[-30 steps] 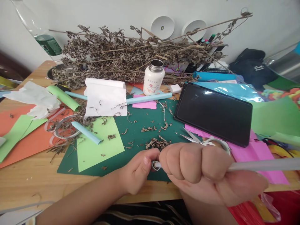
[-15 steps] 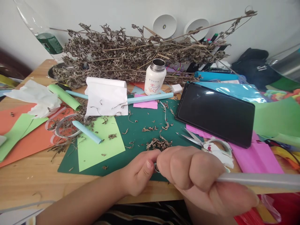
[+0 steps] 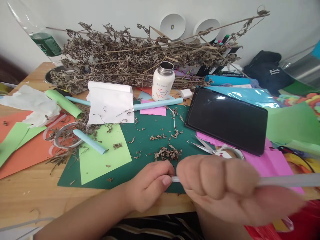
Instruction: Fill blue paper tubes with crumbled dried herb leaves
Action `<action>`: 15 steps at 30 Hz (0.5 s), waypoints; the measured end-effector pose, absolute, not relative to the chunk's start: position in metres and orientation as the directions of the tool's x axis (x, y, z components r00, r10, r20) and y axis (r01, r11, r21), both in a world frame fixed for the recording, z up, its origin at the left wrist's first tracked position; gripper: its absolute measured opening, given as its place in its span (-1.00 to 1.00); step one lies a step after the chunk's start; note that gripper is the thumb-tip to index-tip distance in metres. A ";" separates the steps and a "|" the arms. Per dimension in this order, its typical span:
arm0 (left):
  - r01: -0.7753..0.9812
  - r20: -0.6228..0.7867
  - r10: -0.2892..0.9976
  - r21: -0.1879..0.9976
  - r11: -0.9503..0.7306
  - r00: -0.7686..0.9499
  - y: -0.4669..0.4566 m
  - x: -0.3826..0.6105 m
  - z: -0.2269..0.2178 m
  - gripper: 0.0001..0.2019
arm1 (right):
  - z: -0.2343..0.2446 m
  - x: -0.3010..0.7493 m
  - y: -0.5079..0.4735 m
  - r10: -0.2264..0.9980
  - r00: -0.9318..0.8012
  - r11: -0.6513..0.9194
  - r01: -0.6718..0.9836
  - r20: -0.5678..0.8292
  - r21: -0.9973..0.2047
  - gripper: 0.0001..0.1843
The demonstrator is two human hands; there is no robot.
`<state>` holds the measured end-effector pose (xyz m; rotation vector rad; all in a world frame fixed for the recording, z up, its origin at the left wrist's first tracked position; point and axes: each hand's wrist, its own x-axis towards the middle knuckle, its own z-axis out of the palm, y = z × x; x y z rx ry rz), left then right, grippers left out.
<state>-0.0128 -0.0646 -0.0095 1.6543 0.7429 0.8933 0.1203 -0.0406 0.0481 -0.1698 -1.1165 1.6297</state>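
Note:
My right hand is a closed fist around a thin white paper tube that runs out to the right edge. My left hand is closed in a pinch on the tube's left end, just left of the fist. Both hands hover over the near edge of a dark green cutting mat. Scissors lie on the mat just beyond my right hand.
Dried branches are piled at the back, with a white bottle, a black tablet, rolled blue tubes, green, orange and pink paper sheets, a curled white sheet and a tape ring around.
My right fist has shifted slightly right and up along the tube, blurring a little. My left hand stays pinched on the tube's end. The view has drifted slightly.

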 end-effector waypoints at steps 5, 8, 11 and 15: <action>-0.013 0.161 0.859 0.984 -0.177 0.485 -0.065 -0.013 -0.008 -0.66 | 0.056 0.129 -0.039 0.842 -0.360 0.029 -0.714 0.402 -0.699 -0.46; 0.009 0.157 0.868 0.983 -0.183 0.471 -0.065 -0.014 -0.007 -0.70 | 0.054 0.124 -0.040 0.815 -0.398 0.028 -0.700 0.422 -0.713 -0.45; -0.006 0.158 0.874 0.985 -0.175 0.459 -0.067 -0.014 -0.009 -0.71 | 0.054 0.121 -0.041 0.814 -0.412 0.032 -0.672 0.409 -0.740 -0.45; -0.032 0.151 0.873 0.988 -0.154 0.465 -0.068 -0.015 -0.015 -0.61 | 0.060 0.125 -0.041 0.814 -0.467 0.004 -0.590 0.345 -0.808 -0.42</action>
